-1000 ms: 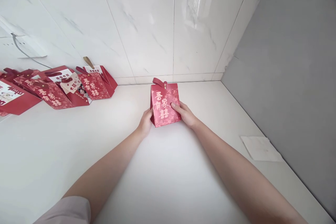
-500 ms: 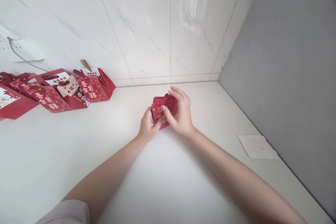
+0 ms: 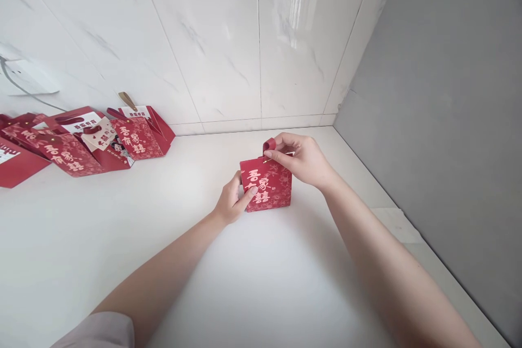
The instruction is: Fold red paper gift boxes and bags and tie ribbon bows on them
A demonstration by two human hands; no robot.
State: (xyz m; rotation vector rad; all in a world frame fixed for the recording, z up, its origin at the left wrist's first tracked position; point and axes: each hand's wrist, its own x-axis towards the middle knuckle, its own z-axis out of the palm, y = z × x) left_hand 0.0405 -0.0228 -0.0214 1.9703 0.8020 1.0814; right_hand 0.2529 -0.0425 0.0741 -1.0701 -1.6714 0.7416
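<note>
A small red gift bag (image 3: 269,187) with gold characters stands upright on the white counter (image 3: 244,283), in front of me. My left hand (image 3: 232,202) grips its lower left side, thumb across the front face. My right hand (image 3: 304,157) is at the top of the bag, fingers pinched on the red loop handle (image 3: 268,145) and top flap.
Several more red gift bags (image 3: 81,138) lie in a row at the far left against the tiled wall. A white paper sheet (image 3: 397,223) lies flat at the right, by the grey wall. A cable and socket are on the wall at far left.
A second ago both hands held the bag's sides. My right hand then went over the front and has since risen to pinch the handle at the top. The bag sits a little nearer.
</note>
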